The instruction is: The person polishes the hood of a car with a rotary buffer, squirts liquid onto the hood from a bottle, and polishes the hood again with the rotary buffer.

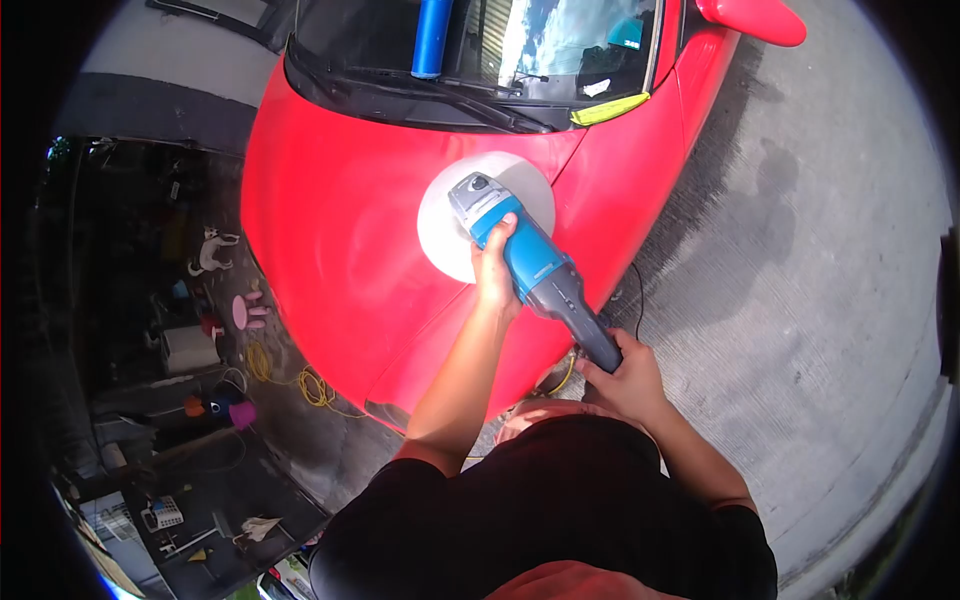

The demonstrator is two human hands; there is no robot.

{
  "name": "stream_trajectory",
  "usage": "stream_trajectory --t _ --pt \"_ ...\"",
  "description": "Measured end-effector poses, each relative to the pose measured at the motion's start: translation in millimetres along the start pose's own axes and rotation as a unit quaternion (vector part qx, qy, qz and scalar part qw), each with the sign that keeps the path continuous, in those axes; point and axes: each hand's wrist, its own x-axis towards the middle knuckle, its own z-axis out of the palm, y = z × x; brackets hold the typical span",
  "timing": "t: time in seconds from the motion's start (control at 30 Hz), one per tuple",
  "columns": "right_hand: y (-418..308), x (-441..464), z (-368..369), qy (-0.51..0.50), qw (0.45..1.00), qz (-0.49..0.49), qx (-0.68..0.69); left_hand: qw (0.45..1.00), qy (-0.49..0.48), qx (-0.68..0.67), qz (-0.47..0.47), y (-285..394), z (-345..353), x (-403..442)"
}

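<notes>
Both of my hands hold a blue and grey power polisher [535, 255] with a round white pad [445, 225]. The pad lies over the red car hood [340, 240], near the windshield end. My left hand [494, 262] grips the blue body close to the polisher's metal head, thumb on top. Around the dark rear handle my right hand [628, 375] is closed. A yellow-green cloth [610, 109] rests at the base of the windshield, and a blue cylinder [431, 40] stands out against the glass.
Yellow cord [315, 385] lies coiled on the ground left of the car, near a pink stool [250, 311]. A dog [212, 252] is farther back. At lower left stands a dark table [230, 500] with various items. Concrete pavement [800, 330] extends along the right.
</notes>
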Motion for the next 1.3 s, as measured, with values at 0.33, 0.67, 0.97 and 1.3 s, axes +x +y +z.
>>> stream_trajectory --t 0.33,0.67,0.97,1.3 --pt "-21 6 -11 0.004 0.999 0.039 0.023 0.999 -0.026 0.044 0.004 7 15 8" --pt "-30 -19 -55 0.055 0.998 0.006 -0.029 0.997 -0.049 -0.061 -0.029 -6 55 -18" --pt "-43 -36 -47 0.011 0.995 0.080 -0.050 0.994 0.008 -0.095 -0.062 -8 34 -40" --pt "-18 -21 -42 -0.053 0.990 0.084 -0.105 0.990 0.047 -0.117 -0.059 -34 5 -37"
